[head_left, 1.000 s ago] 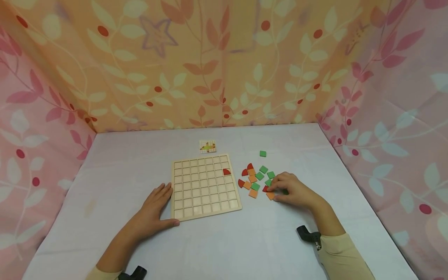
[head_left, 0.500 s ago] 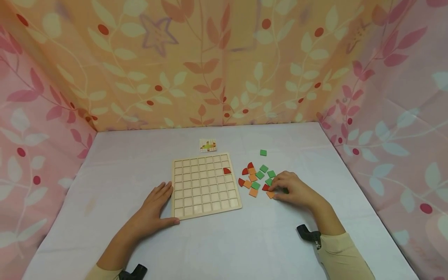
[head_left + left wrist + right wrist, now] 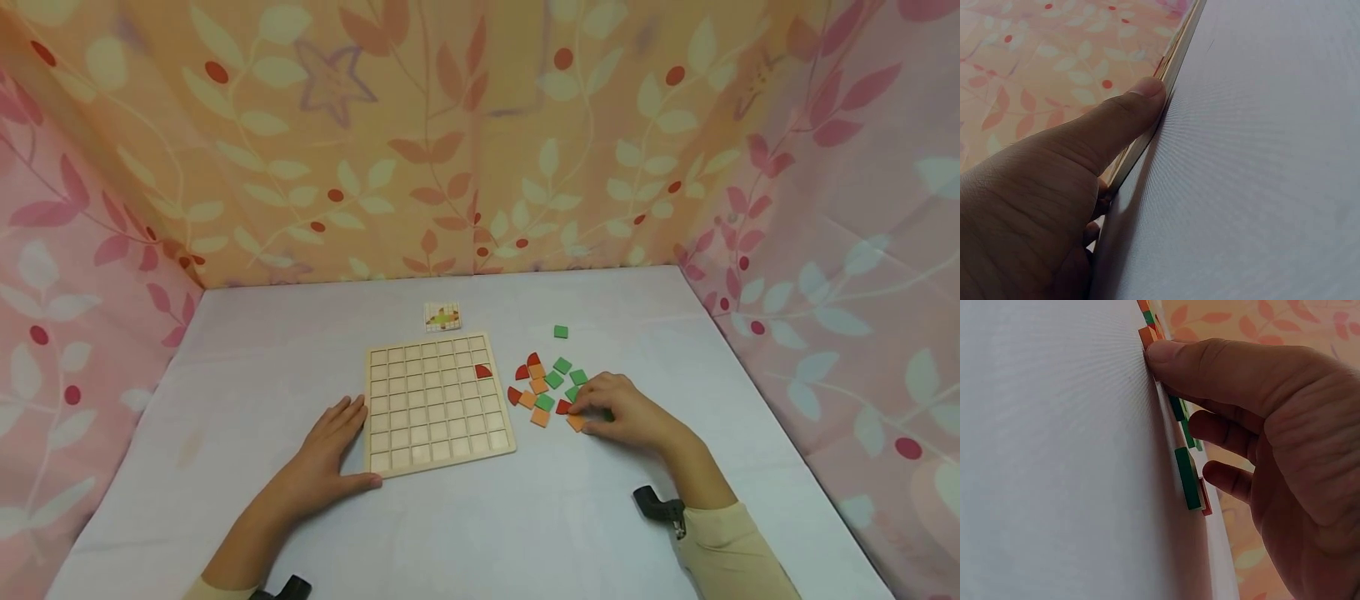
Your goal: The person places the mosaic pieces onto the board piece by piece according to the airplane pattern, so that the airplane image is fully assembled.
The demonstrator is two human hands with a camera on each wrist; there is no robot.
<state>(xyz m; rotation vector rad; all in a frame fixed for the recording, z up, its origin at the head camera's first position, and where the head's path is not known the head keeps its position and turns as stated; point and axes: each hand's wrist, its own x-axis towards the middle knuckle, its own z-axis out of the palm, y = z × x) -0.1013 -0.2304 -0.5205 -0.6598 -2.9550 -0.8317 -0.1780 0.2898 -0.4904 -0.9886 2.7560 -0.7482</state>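
A square wooden grid board (image 3: 427, 408) lies on the table, a red quarter-circle piece (image 3: 483, 372) in one cell near its right edge. My left hand (image 3: 326, 450) rests at the board's near left corner, fingers straight along the left side. Its thumb touches the near rim in the left wrist view. Beside the board, my right hand (image 3: 618, 408) is over the loose pieces, fingers bent. An orange square tile (image 3: 576, 423) lies between its thumb and index fingertips, and the thumb touches it in the right wrist view. A red piece (image 3: 562, 407) is right at the index fingertip.
Several green, orange and red pieces lie loosely between the board and my right hand, with a green tile (image 3: 561, 332) apart at the back. A small pattern card (image 3: 442, 317) lies behind the board. Patterned cloth walls (image 3: 450, 167) enclose the white table (image 3: 480, 533).
Both hands stay in place at the board and the pieces. The head view shifts slightly; no piece visibly changes its place.
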